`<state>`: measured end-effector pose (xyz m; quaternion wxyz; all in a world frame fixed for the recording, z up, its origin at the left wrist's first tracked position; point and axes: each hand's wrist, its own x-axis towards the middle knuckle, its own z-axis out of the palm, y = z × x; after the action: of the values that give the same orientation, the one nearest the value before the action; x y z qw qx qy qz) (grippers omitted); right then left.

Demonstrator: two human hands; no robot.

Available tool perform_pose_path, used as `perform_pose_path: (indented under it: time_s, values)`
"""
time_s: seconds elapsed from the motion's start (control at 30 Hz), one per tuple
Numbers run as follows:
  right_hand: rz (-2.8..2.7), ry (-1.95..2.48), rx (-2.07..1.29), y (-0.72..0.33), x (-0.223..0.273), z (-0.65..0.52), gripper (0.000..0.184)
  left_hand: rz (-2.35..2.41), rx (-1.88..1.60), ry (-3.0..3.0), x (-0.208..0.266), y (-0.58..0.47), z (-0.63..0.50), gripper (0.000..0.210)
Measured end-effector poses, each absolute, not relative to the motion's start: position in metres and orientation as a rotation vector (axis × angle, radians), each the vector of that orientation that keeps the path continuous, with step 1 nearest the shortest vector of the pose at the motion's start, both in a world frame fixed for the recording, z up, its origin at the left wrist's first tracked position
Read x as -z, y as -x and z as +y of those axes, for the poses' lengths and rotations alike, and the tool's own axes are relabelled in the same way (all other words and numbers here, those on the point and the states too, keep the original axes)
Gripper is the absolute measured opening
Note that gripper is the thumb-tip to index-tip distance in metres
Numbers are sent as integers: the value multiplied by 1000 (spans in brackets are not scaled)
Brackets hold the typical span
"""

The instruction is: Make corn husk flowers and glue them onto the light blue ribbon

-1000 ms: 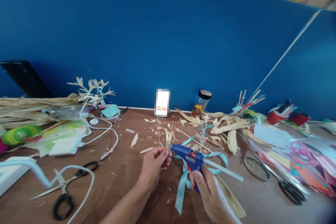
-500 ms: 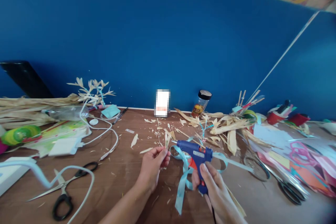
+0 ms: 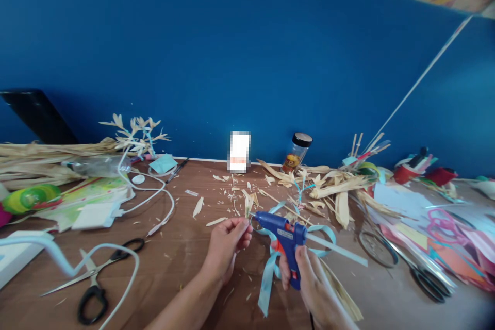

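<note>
My left hand pinches the base of a small flower of dried husk petals, which stands upright above the fingertips. In my right hand is a blue hot glue gun, fingers wrapped round its handle near the orange trigger. A glue stick pokes out of its back end. The nozzle points left and meets or nearly meets the flower's lower part; I cannot tell whether it touches. Light blue ribbon lies on the table behind and below the gun.
Open scissors and a white cable lie at left. A husk flower spray stands behind them. Toward the right are a lidded jar, dried husks, more scissors and coloured paper. Husk scraps litter the brown table.
The glue gun in my right hand has shifted slightly left and down, bringing its nozzle to the husk flower. My left hand has stayed almost still, holding the flower.
</note>
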<state>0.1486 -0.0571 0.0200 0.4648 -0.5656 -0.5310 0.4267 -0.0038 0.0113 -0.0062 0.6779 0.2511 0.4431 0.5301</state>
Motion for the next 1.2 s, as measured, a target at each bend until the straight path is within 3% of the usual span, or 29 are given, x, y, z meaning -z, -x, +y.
perform_pose_path:
  time_s: [0.4,1.2]
  values:
    - [-1348,1322,-1100,-152,-11,-54,40,1018,-1192,-613,7,4,12,23]
    - [-1358,1374,-1067,-151,-15,-54,39,1011,-1183,-641,6,4,9,24]
